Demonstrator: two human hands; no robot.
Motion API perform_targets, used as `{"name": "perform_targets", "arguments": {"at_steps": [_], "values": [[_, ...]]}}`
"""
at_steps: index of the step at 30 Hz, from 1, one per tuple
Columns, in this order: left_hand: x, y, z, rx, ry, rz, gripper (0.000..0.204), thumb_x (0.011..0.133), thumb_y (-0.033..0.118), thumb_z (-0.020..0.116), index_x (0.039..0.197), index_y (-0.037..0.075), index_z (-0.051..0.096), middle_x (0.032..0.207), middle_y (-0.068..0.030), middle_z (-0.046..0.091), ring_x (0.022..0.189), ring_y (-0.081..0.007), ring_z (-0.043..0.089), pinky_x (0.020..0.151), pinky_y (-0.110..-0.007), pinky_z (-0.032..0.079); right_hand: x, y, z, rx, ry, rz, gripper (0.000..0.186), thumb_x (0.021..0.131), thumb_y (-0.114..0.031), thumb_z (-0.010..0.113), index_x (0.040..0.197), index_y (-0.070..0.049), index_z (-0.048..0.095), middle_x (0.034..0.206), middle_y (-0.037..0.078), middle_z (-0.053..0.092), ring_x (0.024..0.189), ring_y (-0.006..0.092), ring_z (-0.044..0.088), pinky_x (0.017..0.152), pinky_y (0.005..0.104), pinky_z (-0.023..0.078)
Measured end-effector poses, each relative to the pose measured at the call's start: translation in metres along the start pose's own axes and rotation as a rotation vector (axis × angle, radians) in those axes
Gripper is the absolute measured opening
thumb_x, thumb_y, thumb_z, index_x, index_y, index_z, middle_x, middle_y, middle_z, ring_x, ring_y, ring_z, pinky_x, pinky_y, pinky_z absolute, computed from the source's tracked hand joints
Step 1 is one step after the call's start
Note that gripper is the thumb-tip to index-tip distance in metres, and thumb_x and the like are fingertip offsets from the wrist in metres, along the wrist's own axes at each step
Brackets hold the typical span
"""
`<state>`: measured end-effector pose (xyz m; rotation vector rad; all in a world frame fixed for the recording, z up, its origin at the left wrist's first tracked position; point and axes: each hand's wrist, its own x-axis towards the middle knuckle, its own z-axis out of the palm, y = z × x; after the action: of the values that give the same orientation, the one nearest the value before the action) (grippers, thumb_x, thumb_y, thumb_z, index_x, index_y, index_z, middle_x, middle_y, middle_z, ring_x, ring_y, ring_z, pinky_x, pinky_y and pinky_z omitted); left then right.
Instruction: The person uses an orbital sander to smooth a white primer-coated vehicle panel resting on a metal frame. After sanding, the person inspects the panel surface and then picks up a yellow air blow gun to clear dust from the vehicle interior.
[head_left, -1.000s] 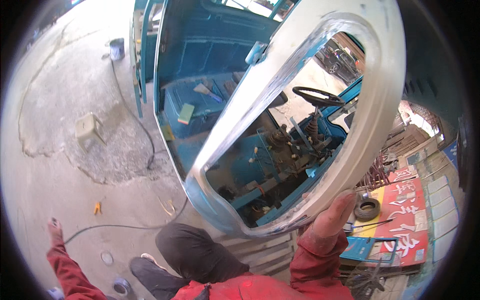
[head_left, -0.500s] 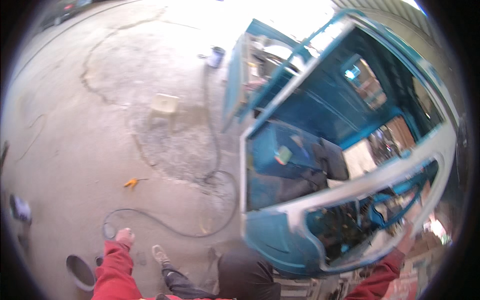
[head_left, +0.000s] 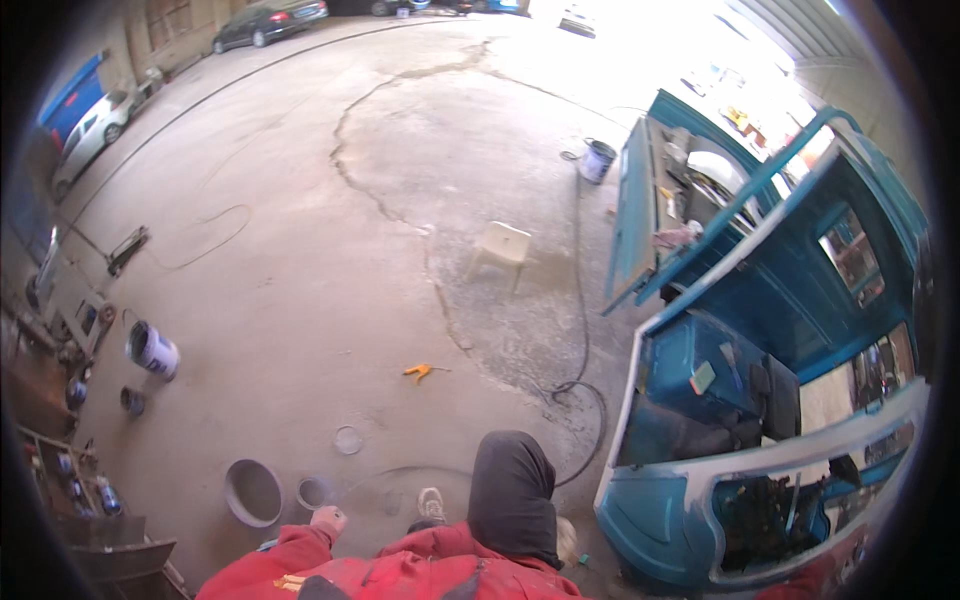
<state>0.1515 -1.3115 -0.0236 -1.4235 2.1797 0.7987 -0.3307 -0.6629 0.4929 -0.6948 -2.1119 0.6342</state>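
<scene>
My left hand is low in the view, its fingers curled closed; what they hold, if anything, I cannot make out. Just beyond it stand a small round pot and a wide dark bucket. On my right is a blue-green vehicle cab with grey-white patches along its door frame. The red right sleeve reaches to the cab's lower edge. My right hand is small and dim against the cab there, its fingers not readable.
A dark hose winds over the concrete floor beside the cab. A yellow-orange air gun, a cream stool and a ring-shaped lid are on the floor. Buckets stand left; a bucket stands far right. Cars park behind.
My view has swung left, so the cab sits farther right and parked cars and left-hand buckets show. My left hand is now close to the small pot; the right arm is mostly out of view.
</scene>
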Motion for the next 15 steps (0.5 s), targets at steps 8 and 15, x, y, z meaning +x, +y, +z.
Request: {"name": "perform_targets", "arguments": {"at_steps": [8,15], "values": [[0.051,-0.012,-0.010,0.052,0.007,-0.033,0.028,0.075,0.025,0.057,0.083,0.003,0.072,0.088,-0.0237,0.067,0.088,-0.0399,0.067,0.079,-0.046,0.054,-0.065,-0.039,0.087,-0.147,-0.089,-0.178,0.060,0.094,-0.042,0.056,0.132,0.004,0.051,0.129,0.023,0.056,0.116,0.0323,0.055,0.101,0.0407,0.041],[0.140,0.083,-0.051,0.006,-0.074,0.015,0.033,0.076,0.036,0.067,0.088,0.006,0.069,0.087,-0.0194,0.069,0.085,-0.0369,0.066,0.077,-0.046,0.053,-0.107,-0.086,0.179,-0.321,-0.095,-0.333,0.055,0.094,-0.036,0.058,0.130,0.005,0.052,0.128,0.023,0.057,0.118,0.0333,0.054,0.102,0.0409,0.040]]}}
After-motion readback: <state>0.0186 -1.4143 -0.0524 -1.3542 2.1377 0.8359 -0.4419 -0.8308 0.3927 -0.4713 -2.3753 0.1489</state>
